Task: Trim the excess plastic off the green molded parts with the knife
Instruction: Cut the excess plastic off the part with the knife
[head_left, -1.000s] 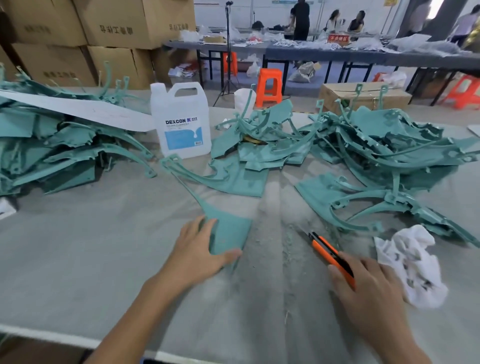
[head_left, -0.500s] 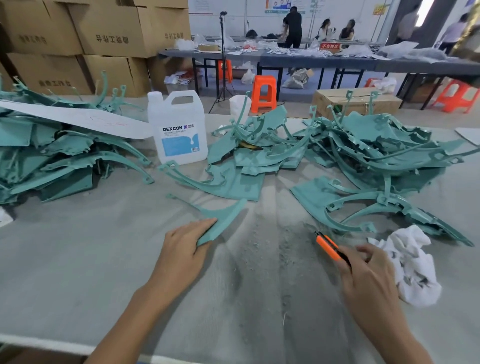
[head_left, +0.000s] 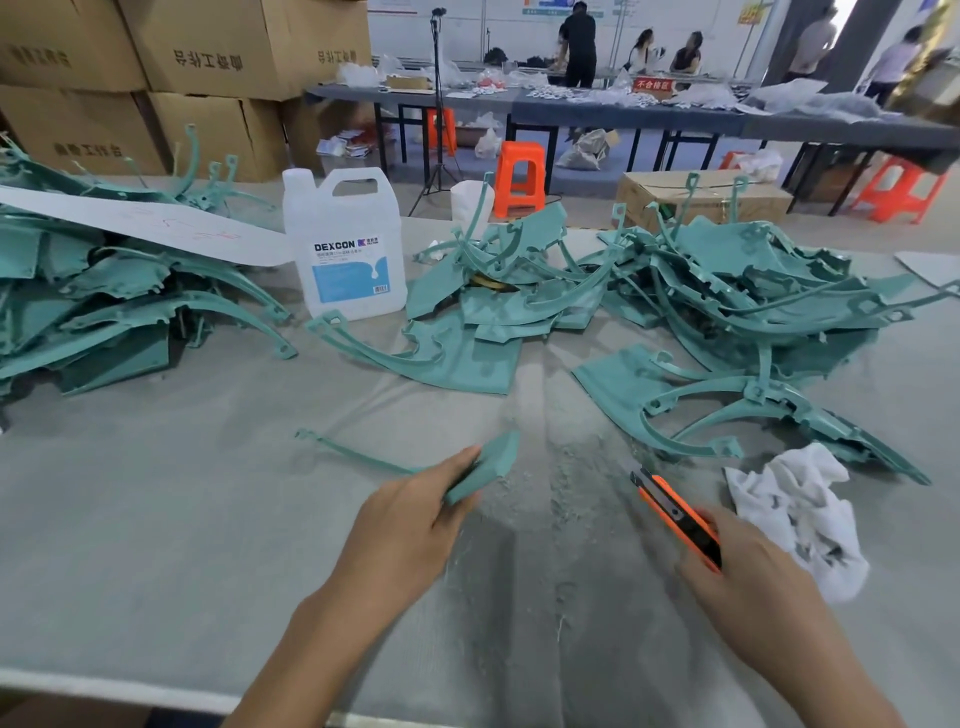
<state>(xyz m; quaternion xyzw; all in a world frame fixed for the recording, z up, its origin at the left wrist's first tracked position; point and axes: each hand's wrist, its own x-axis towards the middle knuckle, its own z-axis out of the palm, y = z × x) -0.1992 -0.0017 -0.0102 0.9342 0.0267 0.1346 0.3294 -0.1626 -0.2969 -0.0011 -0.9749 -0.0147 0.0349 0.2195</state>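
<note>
My left hand (head_left: 410, 525) grips the wide end of a green molded part (head_left: 485, 465), tilted up on edge; its thin arm stretches left to a small loop just above the table. My right hand (head_left: 753, 577) holds an orange and black utility knife (head_left: 678, 517), tip pointing up and left, apart from the part. More green parts lie in a pile on the right (head_left: 753, 291), a smaller heap in the middle (head_left: 498, 291) and a stack on the left (head_left: 93, 301).
A white DEXCON jug (head_left: 345, 249) stands behind the work spot. A crumpled white rag (head_left: 800, 509) lies right of the knife. Plastic shavings dust the grey table (head_left: 156, 519). Cardboard boxes (head_left: 218, 47) stand at the back left; people work at far tables.
My left hand has lifted the green part from lying flat and turned it on edge, swinging its thin arm to the left. My right hand has raised the knife slightly.
</note>
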